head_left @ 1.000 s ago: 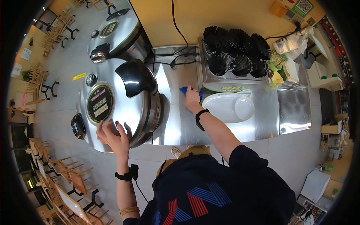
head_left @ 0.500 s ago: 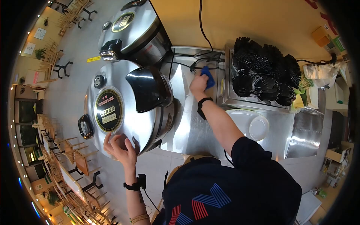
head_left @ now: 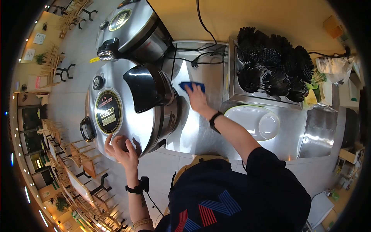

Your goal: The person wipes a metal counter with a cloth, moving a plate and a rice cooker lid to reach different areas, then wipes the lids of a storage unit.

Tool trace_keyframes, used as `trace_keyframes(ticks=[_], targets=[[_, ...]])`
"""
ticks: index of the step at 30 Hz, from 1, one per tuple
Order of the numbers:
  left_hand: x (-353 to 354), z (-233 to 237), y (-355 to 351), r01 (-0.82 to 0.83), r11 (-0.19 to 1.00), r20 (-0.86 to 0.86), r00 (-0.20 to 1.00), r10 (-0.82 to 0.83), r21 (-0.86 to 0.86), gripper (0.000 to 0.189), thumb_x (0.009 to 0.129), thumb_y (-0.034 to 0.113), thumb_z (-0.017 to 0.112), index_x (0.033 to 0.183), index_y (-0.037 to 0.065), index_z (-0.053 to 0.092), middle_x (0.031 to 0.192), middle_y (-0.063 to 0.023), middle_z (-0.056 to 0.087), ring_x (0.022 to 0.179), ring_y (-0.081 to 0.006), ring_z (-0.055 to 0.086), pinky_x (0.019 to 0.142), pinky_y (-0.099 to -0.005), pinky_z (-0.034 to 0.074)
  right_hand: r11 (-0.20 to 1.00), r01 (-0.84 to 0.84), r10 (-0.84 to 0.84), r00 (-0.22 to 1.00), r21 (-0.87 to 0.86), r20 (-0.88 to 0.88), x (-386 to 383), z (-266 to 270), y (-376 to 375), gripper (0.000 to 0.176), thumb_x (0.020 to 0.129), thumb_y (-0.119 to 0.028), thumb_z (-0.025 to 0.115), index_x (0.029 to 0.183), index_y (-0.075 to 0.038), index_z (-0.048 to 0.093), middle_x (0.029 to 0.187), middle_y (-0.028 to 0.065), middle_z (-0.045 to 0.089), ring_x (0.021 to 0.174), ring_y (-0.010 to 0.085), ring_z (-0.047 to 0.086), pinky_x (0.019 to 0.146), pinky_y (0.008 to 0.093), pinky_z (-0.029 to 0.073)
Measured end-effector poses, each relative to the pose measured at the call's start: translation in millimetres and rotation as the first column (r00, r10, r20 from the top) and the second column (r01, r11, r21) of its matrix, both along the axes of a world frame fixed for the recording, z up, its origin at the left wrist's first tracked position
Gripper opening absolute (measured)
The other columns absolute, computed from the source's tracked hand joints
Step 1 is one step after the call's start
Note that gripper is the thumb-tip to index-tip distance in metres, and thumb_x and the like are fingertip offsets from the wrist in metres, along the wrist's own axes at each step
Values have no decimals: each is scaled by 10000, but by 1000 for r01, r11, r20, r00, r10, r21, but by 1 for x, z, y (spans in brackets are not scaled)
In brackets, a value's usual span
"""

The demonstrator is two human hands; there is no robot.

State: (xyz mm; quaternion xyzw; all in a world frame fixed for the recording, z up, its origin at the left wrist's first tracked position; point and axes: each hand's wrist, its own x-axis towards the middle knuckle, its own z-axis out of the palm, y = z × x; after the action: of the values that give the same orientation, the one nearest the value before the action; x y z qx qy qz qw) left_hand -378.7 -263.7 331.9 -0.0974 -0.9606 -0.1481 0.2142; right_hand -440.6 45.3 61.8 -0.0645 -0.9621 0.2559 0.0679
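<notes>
My right hand [head_left: 198, 99] presses a folded blue cloth [head_left: 186, 84] onto the steel counter [head_left: 193, 131], between the large cooker and the metal tray. Its fingers lie over the cloth's lower edge. My left hand [head_left: 123, 151] has its fingers apart and holds nothing; the fingertips are at the near edge of the round steel lid of the large cooker [head_left: 135, 127], below its dark round label. A black spout-shaped part [head_left: 145, 87] rises from the cooker's side nearest the cloth.
A second cooker [head_left: 139, 31] stands behind. Black ladles or spoons [head_left: 270, 69] fill a metal tray [head_left: 232, 77] at the right. A white oval plate [head_left: 247, 120] lies before it. A black cable [head_left: 195, 61] crosses the counter's back. Wooden chairs [head_left: 87, 166] stand at the left.
My right hand has moved the blue cloth left and toward me, away from the cable. More of the white plate shows. My left hand is nearly where it was.
</notes>
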Motion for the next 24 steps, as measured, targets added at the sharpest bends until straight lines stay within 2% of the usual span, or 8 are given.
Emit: trace_keyframes(ticks=[2, 6, 9, 12, 15, 17, 20, 24], targets=[[-1, 0, 1, -1, 1000, -4, 1000, 1, -22, 250, 935, 256, 627, 1091, 61, 622, 1410, -148, 463, 1322, -371, 366, 1109, -530, 265, 993, 113, -110, 992, -46, 59, -37, -3, 13, 688, 801, 9, 649, 1465, -92, 500, 1521, 210, 438, 1264, 388, 497, 1058, 435, 482], [-1, -1, 2, -4, 999, -18, 1000, 3, -45, 230, 898, 210, 644, 1072, 59, 625, 1403, -141, 465, 1328, -367, 366, 1114, -522, 264, 987, 144, -138, 987, -77, 86, -73, -2, 14, 610, 849, -3, 604, 1447, -98, 528, 1501, 159, 491, 1269, 365, 499, 1040, 423, 490], [-1, -3, 2, -8, 999, -30, 1000, 7, -40, 227, 898, 210, 644, 1068, 60, 626, 1399, -142, 468, 1325, -365, 371, 1113, -521, 262, 980, -175, 167, 982, 89, 94, -62, 4, 6, 623, 861, -53, 627, 1468, -143, 522, 1519, 109, 487, 1278, 322, 504, 1049, 390, 477], [0, -2, 2, -14, 998, -44, 999, 11, -54, 222, 901, 217, 641, 1060, 62, 632, 1394, -147, 474, 1319, -365, 377, 1109, -520, 265, 946, -303, 296, 952, 118, 78, -31, -2, -11, 660, 857, -86, 650, 1497, -128, 496, 1540, 117, 470, 1270, 317, 509, 1046, 391, 474], [-1, -2, 2, -10, 999, -51, 999, 8, -53, 213, 910, 229, 639, 1045, 64, 639, 1388, -149, 480, 1313, -365, 379, 1100, -518, 272, 936, -317, 304, 947, 151, 103, 3, 1, -15, 695, 828, -54, 655, 1501, -93, 485, 1561, 156, 438, 1266, 342, 519, 1051, 406, 482], [-1, -1, 2, -9, 999, -55, 998, 6, -40, 209, 916, 237, 638, 1035, 66, 643, 1385, -150, 482, 1312, -364, 379, 1095, -516, 275, 923, -330, 311, 943, 200, 119, 16, 5, -9, 641, 844, -87, 648, 1470, -62, 514, 1546, 177, 451, 1228, 326, 537, 1016, 394, 492], [0, 0, 2, -14, 998, -61, 998, 11, -57, 198, 932, 255, 639, 1024, 80, 650, 1390, -143, 482, 1316, -356, 370, 1093, -510, 273, 905, -92, 91, 996, 415, 23, 17, -24, 10, 462, 908, -152, 565, 1351, -29, 614, 1459, 191, 546, 1162, 290, 563, 914, 367, 491], [0, -2, -1, -10, 1000, -77, 997, 8, -28, 196, 934, 269, 646, 1019, 92, 655, 1396, -129, 481, 1325, -351, 363, 1099, -512, 252, 874, 46, -68, 997, 484, 29, 4, -12, 55, 470, 890, -149, 588, 1341, -22, 617, 1459, 207, 550, 1145, 302, 576, 907, 375, 484]])
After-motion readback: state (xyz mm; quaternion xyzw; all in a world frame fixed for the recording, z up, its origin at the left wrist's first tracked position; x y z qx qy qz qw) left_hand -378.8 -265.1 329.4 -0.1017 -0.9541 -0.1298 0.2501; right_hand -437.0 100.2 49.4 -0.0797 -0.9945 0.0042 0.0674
